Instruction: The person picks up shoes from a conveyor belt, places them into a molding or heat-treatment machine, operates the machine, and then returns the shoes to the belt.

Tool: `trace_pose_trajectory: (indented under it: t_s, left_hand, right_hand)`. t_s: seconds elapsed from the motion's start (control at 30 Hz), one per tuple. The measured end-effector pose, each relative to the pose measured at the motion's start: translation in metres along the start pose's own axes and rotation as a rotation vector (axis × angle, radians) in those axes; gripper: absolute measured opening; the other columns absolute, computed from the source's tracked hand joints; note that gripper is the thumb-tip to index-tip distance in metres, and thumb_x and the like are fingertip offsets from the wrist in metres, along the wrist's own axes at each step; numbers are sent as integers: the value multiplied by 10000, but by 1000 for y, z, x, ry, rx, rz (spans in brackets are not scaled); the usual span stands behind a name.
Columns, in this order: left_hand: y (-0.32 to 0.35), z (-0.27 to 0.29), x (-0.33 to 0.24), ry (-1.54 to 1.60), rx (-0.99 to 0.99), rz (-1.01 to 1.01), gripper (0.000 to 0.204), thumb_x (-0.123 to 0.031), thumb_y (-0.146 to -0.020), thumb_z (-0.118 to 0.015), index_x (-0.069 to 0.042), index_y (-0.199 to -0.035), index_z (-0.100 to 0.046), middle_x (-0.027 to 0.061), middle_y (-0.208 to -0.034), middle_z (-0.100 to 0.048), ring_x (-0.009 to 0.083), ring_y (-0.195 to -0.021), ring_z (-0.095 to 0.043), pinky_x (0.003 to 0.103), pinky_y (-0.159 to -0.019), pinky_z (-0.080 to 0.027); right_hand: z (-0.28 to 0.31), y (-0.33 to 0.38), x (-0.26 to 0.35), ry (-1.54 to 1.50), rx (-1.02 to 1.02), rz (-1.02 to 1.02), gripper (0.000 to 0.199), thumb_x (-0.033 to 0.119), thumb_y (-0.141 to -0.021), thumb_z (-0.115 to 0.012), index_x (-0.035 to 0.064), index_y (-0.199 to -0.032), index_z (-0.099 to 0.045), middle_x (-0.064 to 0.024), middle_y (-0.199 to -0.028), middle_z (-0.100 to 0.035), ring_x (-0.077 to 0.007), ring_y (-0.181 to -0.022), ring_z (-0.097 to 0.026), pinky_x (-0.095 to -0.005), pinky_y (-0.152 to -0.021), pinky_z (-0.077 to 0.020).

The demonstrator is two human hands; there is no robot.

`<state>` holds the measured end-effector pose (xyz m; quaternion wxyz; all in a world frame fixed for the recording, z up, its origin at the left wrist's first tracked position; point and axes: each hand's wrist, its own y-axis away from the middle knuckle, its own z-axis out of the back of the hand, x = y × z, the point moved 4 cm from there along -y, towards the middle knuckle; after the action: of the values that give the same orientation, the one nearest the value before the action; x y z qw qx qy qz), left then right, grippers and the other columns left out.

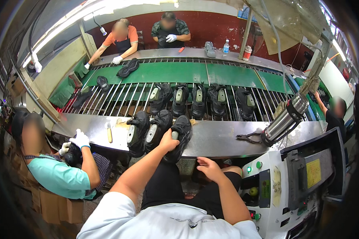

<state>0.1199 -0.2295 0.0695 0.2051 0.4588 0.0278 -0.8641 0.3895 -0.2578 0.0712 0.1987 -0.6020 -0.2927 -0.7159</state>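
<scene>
My left hand (168,141) is closed on the opening of a black sports shoe (183,125), a pale green last showing inside it. The shoe tilts over the near edge of the steel table (221,135). Just left of it, a second black shoe (159,126) and a third black shoe (137,133) stand on the same edge, their lasts visible too. My right hand (210,169) holds nothing; its fingers are apart and slightly bent, close to the table edge above my lap.
Several black shoes (198,99) stand on the roller conveyor (123,99) beyond the table. A knife-like tool (109,132) lies left, pliers (249,138) and a steel flask (285,119) right. A control machine (263,187) stands at my right. A co-worker (64,171) sits left.
</scene>
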Motion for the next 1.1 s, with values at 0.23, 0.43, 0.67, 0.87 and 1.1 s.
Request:
trace_pose_trajectory:
  t_s: [0.23,0.43,0.67,0.87,1.1]
  left_hand:
    - [8,-1,-13,-95,-104,-2,639,-169,-670,-671,29,-1241,-466,251,-1219,-544,379,-1179,-504,405,-1001,-399]
    - [18,57,-6,4,-417,-222,266,-143,-776,-652,-16,-1010,-644,116,-943,-666,275,-860,-644,351,-756,-512]
    - [5,159,43,-589,-829,16,717,-375,-728,-706,-47,-1301,-428,215,-1216,-493,384,-1123,-488,490,-928,-404]
    - [-16,169,114,-329,-300,440,1067,-465,-651,-726,74,-1420,-220,264,-1236,-568,315,-1147,-581,363,-973,-446]
    - [-23,167,83,-341,-178,551,615,-431,-643,-703,-45,-1120,-666,133,-1166,-651,243,-1089,-622,350,-912,-488]
  right_hand:
    - [118,96,-64,76,-574,-17,291,37,-779,-647,19,-1070,-641,-78,-964,-652,-150,-863,-623,-278,-805,-502]
    - [204,137,5,772,-860,201,242,3,-743,-618,9,-984,-625,-112,-903,-640,-247,-843,-621,-332,-792,-484]
    - [283,100,15,1321,-666,42,293,134,-676,-649,56,-958,-648,-129,-953,-583,-326,-984,-538,-433,-884,-433]
    - [321,75,-22,1263,-502,-84,216,228,-633,-685,110,-813,-705,-144,-883,-643,-344,-921,-590,-438,-846,-469]
    - [316,71,-16,1259,-491,-455,226,292,-616,-675,149,-769,-759,-140,-870,-705,-312,-883,-658,-385,-872,-504]
